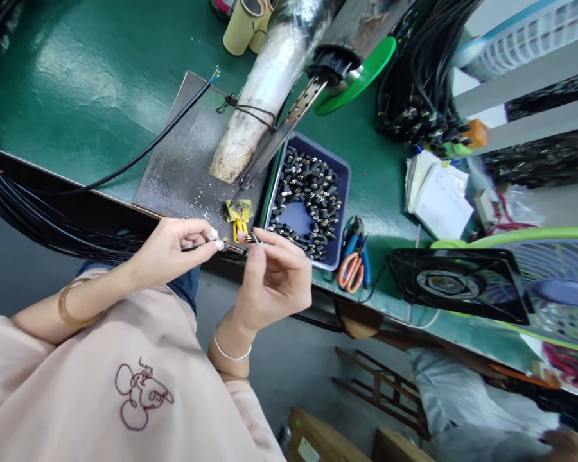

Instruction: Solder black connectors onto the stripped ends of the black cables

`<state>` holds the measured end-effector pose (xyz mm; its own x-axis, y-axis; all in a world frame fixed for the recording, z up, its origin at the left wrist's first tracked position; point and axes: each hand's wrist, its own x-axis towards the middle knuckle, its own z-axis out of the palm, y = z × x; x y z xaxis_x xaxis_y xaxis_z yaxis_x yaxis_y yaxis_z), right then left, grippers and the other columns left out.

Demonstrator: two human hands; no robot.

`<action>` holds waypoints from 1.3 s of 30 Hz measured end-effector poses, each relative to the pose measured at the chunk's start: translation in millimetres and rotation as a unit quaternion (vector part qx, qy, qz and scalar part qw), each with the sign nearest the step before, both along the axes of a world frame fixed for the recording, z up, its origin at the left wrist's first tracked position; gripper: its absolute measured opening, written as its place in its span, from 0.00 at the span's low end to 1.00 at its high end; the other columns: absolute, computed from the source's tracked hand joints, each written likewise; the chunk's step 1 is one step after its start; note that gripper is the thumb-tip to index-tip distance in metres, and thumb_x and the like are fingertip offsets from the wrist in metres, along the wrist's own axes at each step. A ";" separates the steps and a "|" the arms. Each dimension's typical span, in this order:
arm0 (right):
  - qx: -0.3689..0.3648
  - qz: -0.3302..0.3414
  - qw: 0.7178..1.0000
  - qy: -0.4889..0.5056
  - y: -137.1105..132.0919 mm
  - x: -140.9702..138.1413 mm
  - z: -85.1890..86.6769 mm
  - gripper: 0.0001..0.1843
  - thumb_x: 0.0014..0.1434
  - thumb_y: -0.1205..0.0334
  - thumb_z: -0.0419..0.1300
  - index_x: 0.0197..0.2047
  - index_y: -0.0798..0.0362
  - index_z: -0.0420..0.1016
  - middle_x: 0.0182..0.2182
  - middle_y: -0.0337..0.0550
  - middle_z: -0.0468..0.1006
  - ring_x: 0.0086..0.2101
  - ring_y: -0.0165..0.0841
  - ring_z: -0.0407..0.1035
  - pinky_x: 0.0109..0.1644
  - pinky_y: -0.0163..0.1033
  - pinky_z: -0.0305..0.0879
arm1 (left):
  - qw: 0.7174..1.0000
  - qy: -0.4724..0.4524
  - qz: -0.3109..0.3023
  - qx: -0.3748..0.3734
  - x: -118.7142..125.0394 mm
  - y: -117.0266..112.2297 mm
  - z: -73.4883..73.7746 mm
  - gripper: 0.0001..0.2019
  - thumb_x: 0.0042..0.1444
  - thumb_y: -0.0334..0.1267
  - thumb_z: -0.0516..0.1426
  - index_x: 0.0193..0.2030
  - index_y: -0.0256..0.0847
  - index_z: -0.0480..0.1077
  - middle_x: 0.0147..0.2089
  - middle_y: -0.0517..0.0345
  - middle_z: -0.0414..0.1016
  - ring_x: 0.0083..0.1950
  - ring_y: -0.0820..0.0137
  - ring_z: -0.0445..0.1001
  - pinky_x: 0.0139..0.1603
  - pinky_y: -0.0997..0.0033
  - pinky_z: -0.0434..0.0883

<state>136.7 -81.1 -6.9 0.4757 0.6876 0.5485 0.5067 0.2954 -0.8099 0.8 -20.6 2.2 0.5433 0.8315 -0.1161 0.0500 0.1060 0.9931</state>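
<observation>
My left hand (176, 247) pinches the end of a thin cable whose bared coloured wire tips (227, 243) stick out past my fingers. My right hand (274, 276) is closed in a pinch on a small black connector (253, 237), held right against those wire tips. Both hands hover at the front edge of the green bench, just in front of a yellow-padded clamp (239, 215) on a grey metal plate (183, 167). A blue tray (341, 212) filled with several black connectors sits just beyond my right hand.
A foil-wrapped pipe (262, 96) slopes down over the plate. Orange and blue cutters (354, 260) lie right of the tray, a black fan (455, 282) further right. Black cable bundles (29, 205) run along the left edge. Another person's sleeve (467, 404) shows at lower right.
</observation>
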 end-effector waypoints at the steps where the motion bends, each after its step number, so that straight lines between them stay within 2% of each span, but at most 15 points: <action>1: -0.002 -0.004 1.000 0.022 0.0 -0.3 0.3 0.03 0.62 0.68 0.63 0.37 0.50 0.75 0.38 0.39 0.82 0.34 0.31 0.81 0.39 0.40 0.80 | 1.000 -0.003 0.004 -0.007 0.1 0.6 1.5 0.10 0.57 0.38 0.58 0.28 0.37 0.67 0.21 0.67 0.57 0.23 0.79 0.54 0.22 0.79 0.54; 7: -0.072 0.022 0.996 0.052 -0.9 0.2 -0.4 0.04 0.62 0.62 0.64 0.36 0.52 0.74 0.38 0.42 0.82 0.33 0.32 0.81 0.38 0.39 0.81 | 1.000 -0.001 0.026 0.004 -0.2 1.6 1.4 0.06 0.57 0.37 0.58 0.32 0.36 0.69 0.20 0.68 0.56 0.22 0.80 0.53 0.23 0.79 0.54; 10: -0.089 0.036 0.994 0.057 -1.3 1.4 0.8 0.05 0.62 0.61 0.64 0.35 0.52 0.74 0.38 0.42 0.83 0.33 0.32 0.81 0.39 0.39 0.81 | 0.999 0.001 0.043 0.015 -0.3 0.0 -2.1 0.07 0.57 0.38 0.59 0.34 0.36 0.71 0.22 0.66 0.61 0.22 0.80 0.58 0.24 0.79 0.58; 13: -0.107 0.054 0.992 0.050 -2.5 2.0 3.2 0.05 0.62 0.61 0.64 0.34 0.52 0.75 0.37 0.42 0.83 0.34 0.31 0.80 0.38 0.38 0.81 | 0.997 -0.002 0.075 0.009 0.4 -0.8 -2.5 0.06 0.56 0.38 0.59 0.32 0.36 0.71 0.24 0.63 0.67 0.23 0.79 0.63 0.25 0.79 0.61; 16: -0.113 0.067 0.991 0.038 -3.7 1.0 3.1 0.04 0.63 0.62 0.63 0.35 0.51 0.75 0.37 0.42 0.82 0.36 0.32 0.80 0.39 0.38 0.80 | 0.996 -0.006 0.085 -0.017 0.8 0.1 0.8 0.06 0.54 0.36 0.59 0.29 0.37 0.68 0.22 0.63 0.67 0.22 0.79 0.64 0.25 0.79 0.62; 20: -0.071 0.041 0.996 0.037 -3.5 -1.4 -1.5 0.00 0.64 0.64 0.62 0.39 0.50 0.75 0.40 0.42 0.82 0.38 0.33 0.81 0.40 0.41 0.80 | 0.997 -0.015 0.062 -0.049 -0.5 4.2 7.8 0.07 0.52 0.36 0.59 0.27 0.37 0.67 0.19 0.65 0.64 0.20 0.80 0.61 0.23 0.80 0.59; 23: -0.014 0.005 1.000 -0.023 -3.1 -2.6 -3.8 0.04 0.64 0.65 0.62 0.41 0.47 0.75 0.41 0.41 0.82 0.39 0.35 0.81 0.43 0.45 0.81 | 0.997 -0.019 0.047 -0.063 -1.4 7.3 11.8 0.07 0.51 0.36 0.60 0.27 0.38 0.67 0.19 0.65 0.65 0.20 0.80 0.61 0.23 0.80 0.61; 28: 0.025 0.024 0.994 -0.107 -2.5 -4.8 -5.7 0.06 0.63 0.66 0.62 0.43 0.46 0.75 0.41 0.40 0.83 0.41 0.35 0.80 0.42 0.44 0.80 | 0.997 -0.023 0.024 -0.074 -1.5 8.7 12.5 0.07 0.52 0.36 0.60 0.28 0.37 0.68 0.19 0.64 0.66 0.20 0.80 0.61 0.23 0.80 0.60; 32: -0.012 0.022 1.000 -0.018 1.7 -6.9 -9.5 0.05 0.64 0.67 0.61 0.43 0.48 0.74 0.43 0.41 0.83 0.40 0.35 0.81 0.42 0.43 0.81 | 0.997 -0.027 0.024 -0.073 -1.8 9.5 10.1 0.07 0.52 0.36 0.60 0.28 0.37 0.67 0.19 0.65 0.66 0.20 0.81 0.61 0.23 0.81 0.61; 35: -0.039 0.030 0.998 0.050 6.0 -6.1 -11.5 0.01 0.65 0.65 0.61 0.40 0.50 0.73 0.42 0.42 0.83 0.37 0.32 0.81 0.39 0.38 0.80 | 0.997 -0.025 0.025 -0.064 -0.8 11.6 8.4 0.05 0.52 0.35 0.60 0.29 0.37 0.68 0.19 0.65 0.66 0.20 0.80 0.62 0.24 0.81 0.61; 39: -0.060 0.055 0.996 0.033 9.9 -2.4 -12.2 0.03 0.63 0.66 0.63 0.37 0.50 0.73 0.42 0.41 0.83 0.41 0.32 0.81 0.40 0.36 0.78 | 0.998 -0.023 0.026 -0.043 3.4 15.9 9.5 0.04 0.52 0.34 0.58 0.29 0.37 0.69 0.19 0.66 0.63 0.20 0.80 0.59 0.22 0.81 0.59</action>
<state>134.3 -71.2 -19.2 0.4252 0.7969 0.4292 0.4216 0.2452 -0.8730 4.2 -4.7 11.7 0.5053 0.8471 -0.1642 -0.0028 0.1919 0.9814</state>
